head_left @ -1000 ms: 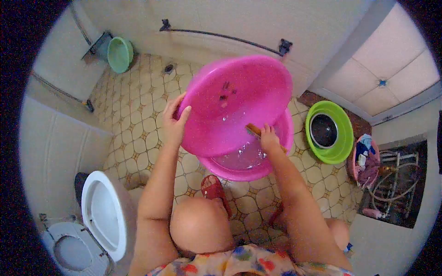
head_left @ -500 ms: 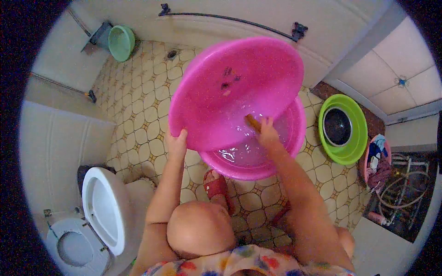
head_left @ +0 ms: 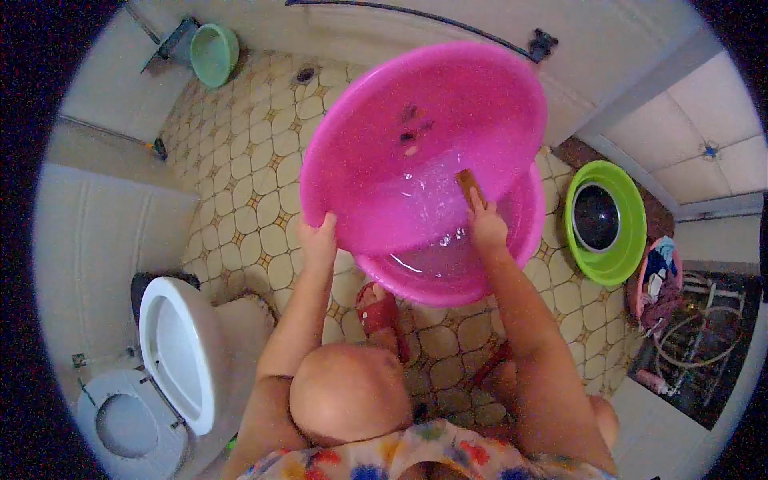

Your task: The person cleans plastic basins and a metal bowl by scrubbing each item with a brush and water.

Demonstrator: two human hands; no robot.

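A large pink basin [head_left: 360,176] is tilted up over a second pink basin [head_left: 432,298], which stands on the floor with water in it. My left hand [head_left: 320,242] is closed around the near left rim of the tilted basin. In my right hand [head_left: 487,228] is a brown scrubbing brush [head_left: 467,188], its bristles hidden from view. The brush is at the inner wall of the tilted basin, where wet streaks and suds show. Dark marks are on that basin's inside, higher up.
To the right stand a green basin [head_left: 630,240] with a dark-bottomed round pan [head_left: 596,216] inside and a pink tub with clothes [head_left: 661,300]. A white toilet [head_left: 204,360] is at left. A pale green basin [head_left: 214,56] leans at the back wall, near a floor drain [head_left: 305,75].
My right hand and the brush have moved up and to the right along the tilted basin's inside. My left hand keeps its hold on the rim. The view has shifted slightly.
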